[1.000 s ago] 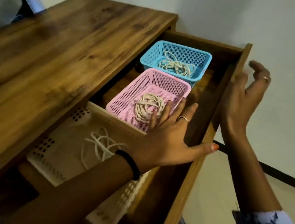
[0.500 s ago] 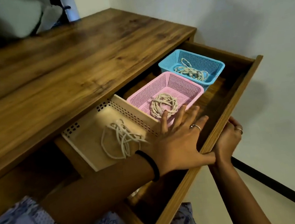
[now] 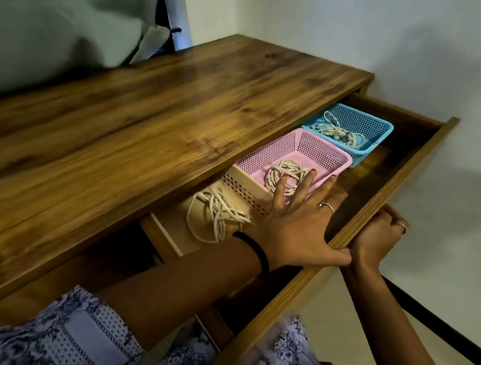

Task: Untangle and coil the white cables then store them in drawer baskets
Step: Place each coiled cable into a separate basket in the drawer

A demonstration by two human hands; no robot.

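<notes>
White cables [image 3: 288,172] lie coiled in baskets; left hand [image 3: 296,224] flat, right hand [image 3: 374,237] seemingly gripping drawer [image 3: 391,191].

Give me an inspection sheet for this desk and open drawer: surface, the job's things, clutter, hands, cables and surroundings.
Surface: wooden desk top, nothing seen on it.
Job's things: open drawer holding three baskets in a row: beige basket, pink basket, blue basket.
Clutter: nothing seen.
Hands: left hand spread flat over the drawer, its fingers reaching over the pink basket's near rim, thumb at the drawer front; right hand grips the drawer front from below.
Cables: one white cable bundle in each basket: beige, pink, blue.
Surroundings: white wall; grey cloth behind the desk.
</notes>
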